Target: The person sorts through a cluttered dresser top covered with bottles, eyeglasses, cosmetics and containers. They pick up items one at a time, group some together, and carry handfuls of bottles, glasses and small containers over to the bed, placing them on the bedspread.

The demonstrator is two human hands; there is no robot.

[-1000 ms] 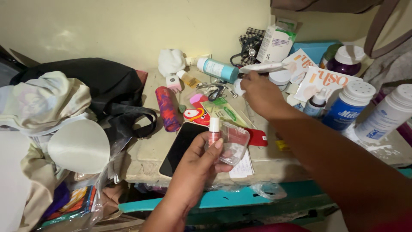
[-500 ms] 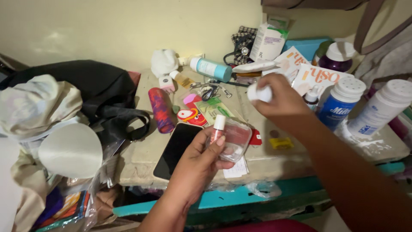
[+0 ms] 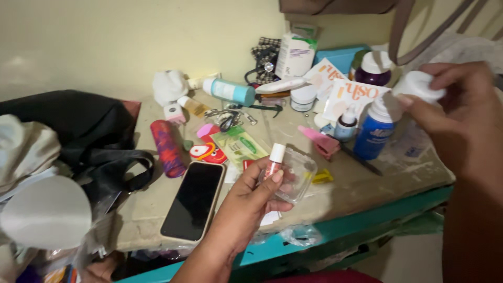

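— As the left hand (image 3: 246, 202) pinches a small red vial with a white cap (image 3: 274, 161) against a clear plastic case (image 3: 296, 175), what sits nearest?

— A black phone (image 3: 193, 200) at nine o'clock, on the table's edge (image 3: 335, 202).

— And the right hand (image 3: 461, 112)?

— At two o'clock, fingers closed on a white lid (image 3: 419, 86) above the blue spray bottle (image 3: 373, 131). A loose pinch could drop the vial; a lowered elbow might topple bottles.
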